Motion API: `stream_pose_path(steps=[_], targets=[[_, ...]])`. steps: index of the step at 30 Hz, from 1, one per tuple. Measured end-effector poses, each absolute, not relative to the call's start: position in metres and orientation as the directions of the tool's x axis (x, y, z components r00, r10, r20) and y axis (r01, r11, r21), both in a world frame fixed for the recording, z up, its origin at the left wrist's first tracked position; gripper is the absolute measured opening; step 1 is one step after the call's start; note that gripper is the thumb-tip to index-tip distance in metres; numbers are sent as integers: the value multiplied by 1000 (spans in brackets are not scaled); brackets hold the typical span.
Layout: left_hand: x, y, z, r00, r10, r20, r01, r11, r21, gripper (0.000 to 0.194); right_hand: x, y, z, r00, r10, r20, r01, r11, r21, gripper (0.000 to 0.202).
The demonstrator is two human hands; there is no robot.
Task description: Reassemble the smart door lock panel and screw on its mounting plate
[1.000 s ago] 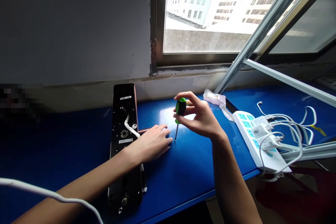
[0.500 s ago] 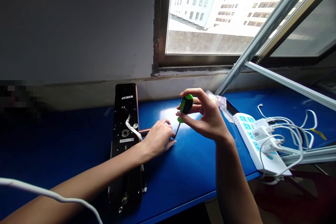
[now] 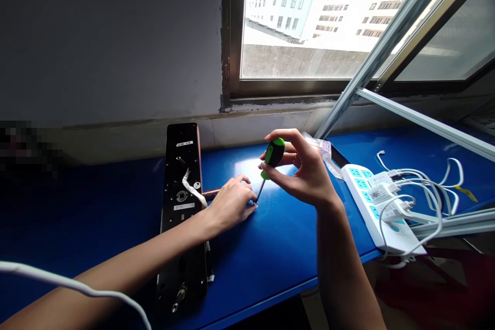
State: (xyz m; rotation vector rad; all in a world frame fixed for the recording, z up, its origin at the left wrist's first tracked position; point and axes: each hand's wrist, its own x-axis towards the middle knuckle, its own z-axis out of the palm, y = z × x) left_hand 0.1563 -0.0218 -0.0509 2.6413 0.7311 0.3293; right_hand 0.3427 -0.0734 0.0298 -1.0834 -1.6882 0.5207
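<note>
The screwdriver [image 3: 275,152], with its green and black handle, is clamped between the thumb and fingers of the right hand [image 3: 303,170], its shaft slanting down and leftward to the fingertips of the left hand [image 3: 234,200]. The left hand's thumb and fingers are bent close together around the tip; whether they pinch something small there cannot be told. The two hands are near each other but apart, joined only by the tool's span. Left of them lies a long black lock panel [image 3: 183,165], its studded inner face up, with white labels, a white ribbon-like cable [image 3: 192,189] and a copper-coloured handle [image 3: 211,194] reaching out from its right side toward the left hand. The left forearm crosses over the panel. All this is on a glossy blue surface [image 3: 286,247] set against a wall [image 3: 116,36] under a window [image 3: 301,56], with buildings outside. To the right are a clear plastic bag [image 3: 320,148], a white power strip [image 3: 381,216] loaded with adapters and cables, and a slanting metal frame [image 3: 381,54]. The forearm hides part of the panel, a white cord [image 3: 77,287] is cut off at the lower left, and a patch at the left edge is pixelated.
</note>
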Motion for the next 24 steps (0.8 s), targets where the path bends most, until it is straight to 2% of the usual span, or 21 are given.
stream_pose_path(steps=[9,13,18,20,24], targets=[[149,-25,-40,793,570,216,423,-770,478,6,340,-73,41,-82,819,568,428,544,-722,48],[131,-27,-29,744,590,314,397,-768,504,9,330,-68,57,-126,777,617,402,608,-685,50],[97,-26,-15,593,643,484,348,-747,566,7,307,-58,73,-118,697,707,334,699,-633,52],[84,-26,-13,513,660,549,325,-741,588,1,297,-53,75,-93,674,733,343,713,-612,53],[63,-26,-17,363,669,648,312,-743,592,3,282,-46,74,-36,610,792,399,735,-548,57]])
